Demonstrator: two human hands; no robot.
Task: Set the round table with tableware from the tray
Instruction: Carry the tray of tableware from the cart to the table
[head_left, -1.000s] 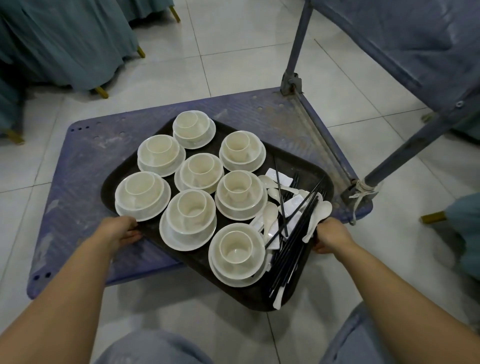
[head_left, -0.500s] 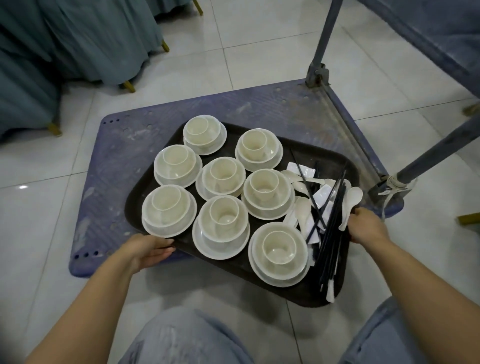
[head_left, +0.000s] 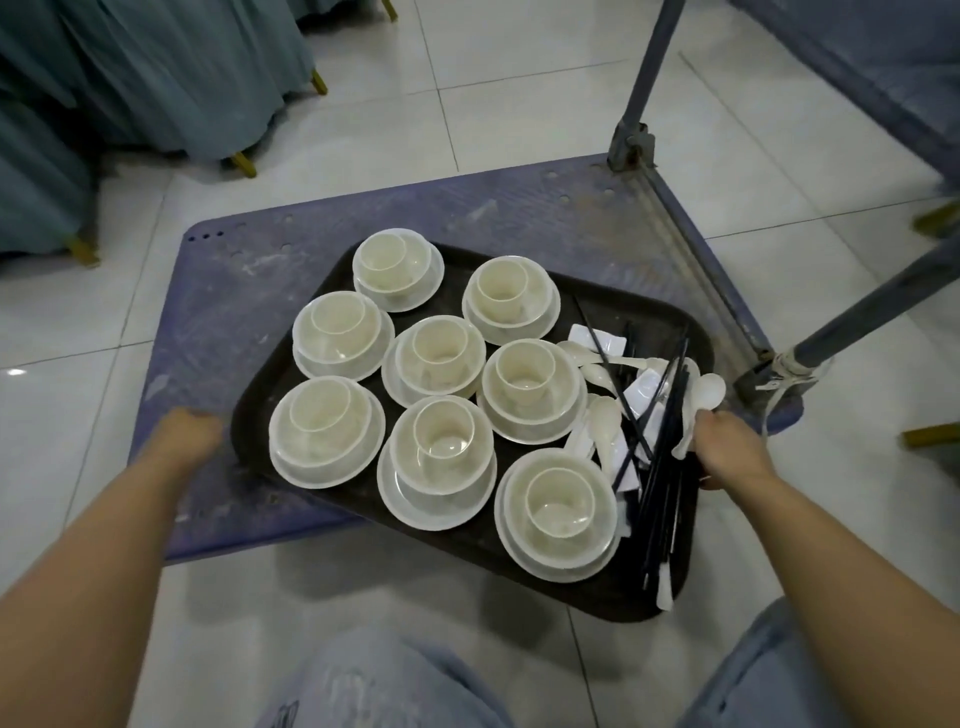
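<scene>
a dark tray (head_left: 291, 415) is sitting on the low blue deck of a cart (head_left: 467, 218), its near right corner overhanging the deck above the tiled floor (head_left: 519, 83), likely so the hands can get under the rim. the left hand (head_left: 189, 434) is curling around the tray's left edge and the right hand (head_left: 730, 452) is clenching on the right edge beside the cutlery, so both are grasping the tray at opposite short sides, which looks like the balanced hold for lifting a loaded tray. seven stacks of cream bowls (head_left: 436, 457), each a cup nested in a bowl on a saucer, are filling the left and middle, heavy pieces spread evenly; black chopsticks (head_left: 660, 483) and white spoons (head_left: 602, 421) are lying bunched along the right side where they cannot roll far. the tray's long axis is running from left hand to right hand, slanting slightly toward the viewer on the right, and the chopsticks are lying mostly across it, ends pointing toward the near rim. the round table is not identifiable here; draped furniture (head_left: 130, 78) is showing at far left.
</scene>
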